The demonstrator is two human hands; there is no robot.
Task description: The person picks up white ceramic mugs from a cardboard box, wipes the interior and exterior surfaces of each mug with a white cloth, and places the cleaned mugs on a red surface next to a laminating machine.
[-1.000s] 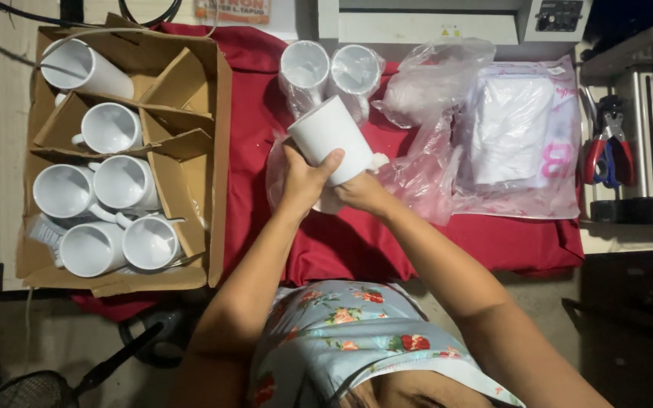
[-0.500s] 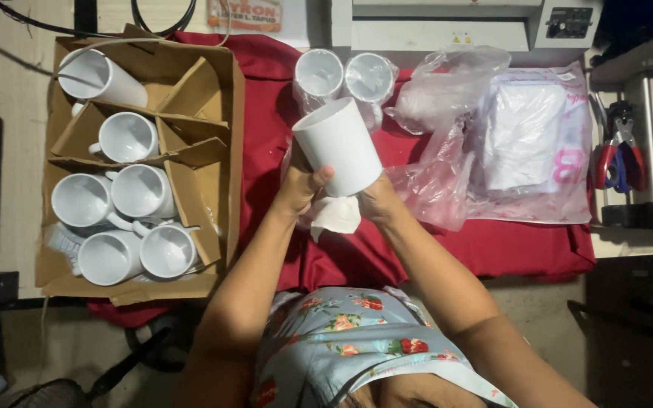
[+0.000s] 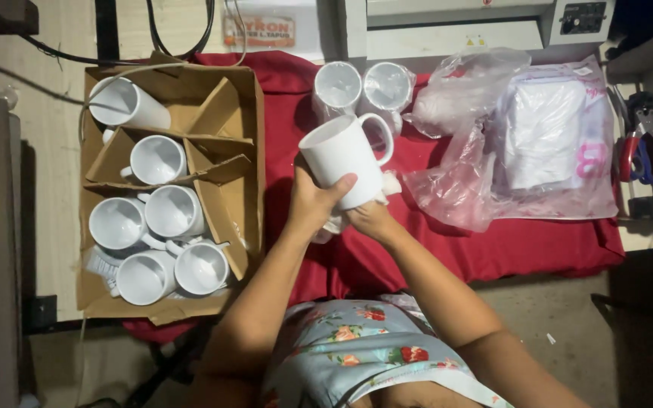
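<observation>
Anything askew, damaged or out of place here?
Only the cardboard box: its dividers are bent and slanted, and the mugs inside lie tipped at mixed angles. The mug held in both hands looks intact; nothing spilled.

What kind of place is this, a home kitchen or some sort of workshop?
Probably a small mug-printing workshop, not a kitchen. A cardboard box with dividers holds plain white mugs, a flat press-like machine stands at the back of the red-covered table, and both hands hold a blank mug.
</observation>
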